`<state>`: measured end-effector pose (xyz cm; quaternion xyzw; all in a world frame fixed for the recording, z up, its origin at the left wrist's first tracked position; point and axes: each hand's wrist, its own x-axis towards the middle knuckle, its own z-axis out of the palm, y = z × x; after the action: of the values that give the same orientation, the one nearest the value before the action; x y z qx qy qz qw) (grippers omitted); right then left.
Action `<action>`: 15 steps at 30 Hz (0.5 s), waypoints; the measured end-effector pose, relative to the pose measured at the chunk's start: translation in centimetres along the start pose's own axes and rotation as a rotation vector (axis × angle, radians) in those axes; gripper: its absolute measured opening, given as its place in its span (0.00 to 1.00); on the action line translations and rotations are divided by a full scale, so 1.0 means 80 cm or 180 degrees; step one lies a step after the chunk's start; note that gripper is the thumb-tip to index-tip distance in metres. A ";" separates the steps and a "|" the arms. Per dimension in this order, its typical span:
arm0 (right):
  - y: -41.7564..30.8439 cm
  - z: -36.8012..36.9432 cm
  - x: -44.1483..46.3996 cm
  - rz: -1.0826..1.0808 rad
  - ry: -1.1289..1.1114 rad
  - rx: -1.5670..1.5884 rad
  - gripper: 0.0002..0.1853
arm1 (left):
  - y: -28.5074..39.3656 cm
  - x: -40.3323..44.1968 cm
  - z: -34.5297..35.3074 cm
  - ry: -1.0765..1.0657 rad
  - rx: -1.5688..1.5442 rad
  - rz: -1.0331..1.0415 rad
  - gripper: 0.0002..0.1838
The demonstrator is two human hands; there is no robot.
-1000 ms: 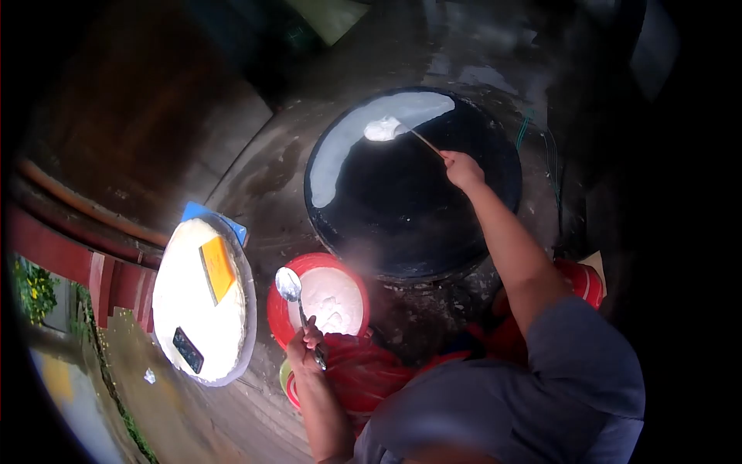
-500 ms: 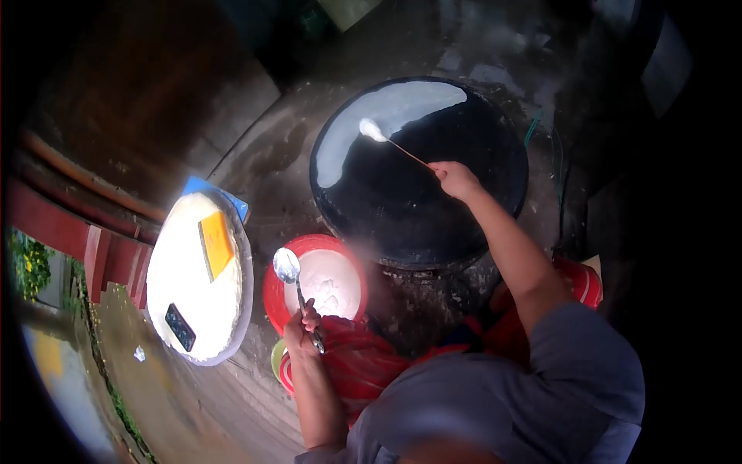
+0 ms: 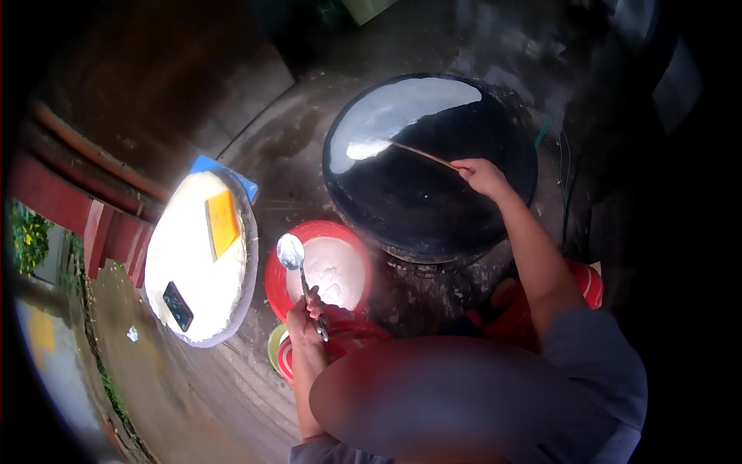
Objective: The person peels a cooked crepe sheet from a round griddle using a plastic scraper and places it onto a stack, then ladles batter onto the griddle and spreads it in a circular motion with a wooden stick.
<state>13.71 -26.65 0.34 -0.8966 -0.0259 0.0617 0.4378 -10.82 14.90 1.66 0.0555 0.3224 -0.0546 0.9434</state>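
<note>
My right hand (image 3: 483,178) is closed around a thin wooden stick (image 3: 425,155) that reaches over a large round black griddle (image 3: 456,209). At the stick's far end lies a bright white lump (image 3: 367,148) of batter. A crescent of whitish batter (image 3: 417,99) coats the griddle's far and left part. My left hand (image 3: 306,313) grips the handle of a metal ladle (image 3: 291,252), its bowl raised and whitened. Below the ladle stands a red basin (image 3: 280,290) holding thick white batter (image 3: 332,271).
Left of the basin, a round white stack (image 3: 174,247) carries a yellow packet (image 3: 222,224) and a dark phone (image 3: 178,306). A blue object (image 3: 232,176) pokes out behind it. Green cords (image 3: 545,131) lie right of the griddle. A red-striped cloth (image 3: 340,336) covers my lap.
The stick's tip has swept left and nearer over the griddle, and the batter now covers a wider area there. My left hand still holds the ladle over the basin.
</note>
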 end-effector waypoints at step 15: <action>-0.062 0.054 -0.066 -0.0236 -0.0177 -0.0808 0.15 | -0.002 -0.009 -0.009 -0.0011 0.0029 0.0146 0.15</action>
<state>7.96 -20.74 2.10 -0.9411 -0.0787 0.0666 0.3220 -11.86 14.86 1.58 0.0670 0.3191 -0.0345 0.9447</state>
